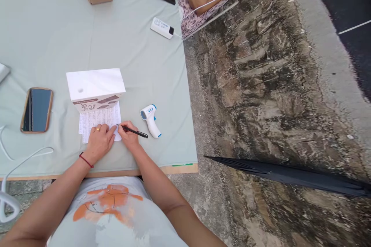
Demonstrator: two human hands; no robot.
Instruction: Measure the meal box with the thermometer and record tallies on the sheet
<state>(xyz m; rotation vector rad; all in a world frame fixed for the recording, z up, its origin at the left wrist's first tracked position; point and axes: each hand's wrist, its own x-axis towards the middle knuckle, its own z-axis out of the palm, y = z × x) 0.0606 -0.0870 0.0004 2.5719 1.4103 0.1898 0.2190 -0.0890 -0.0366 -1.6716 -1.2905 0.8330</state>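
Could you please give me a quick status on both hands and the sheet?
Left hand flat on paper sheet. Right hand holds pen, tip on sheet. White box sits on sheet's far edge; thermometer beside.

we see both our forearms reaching forward and converging, bare to above the elbows. our left hand (98, 141) lies palm down, fingers spread flat and pointing ahead, a ring on one finger and a red cord around the wrist. our right hand (128, 136) sits just beside it, nearly touching, fingers pinched closed in a writing grip, wrist resting low.
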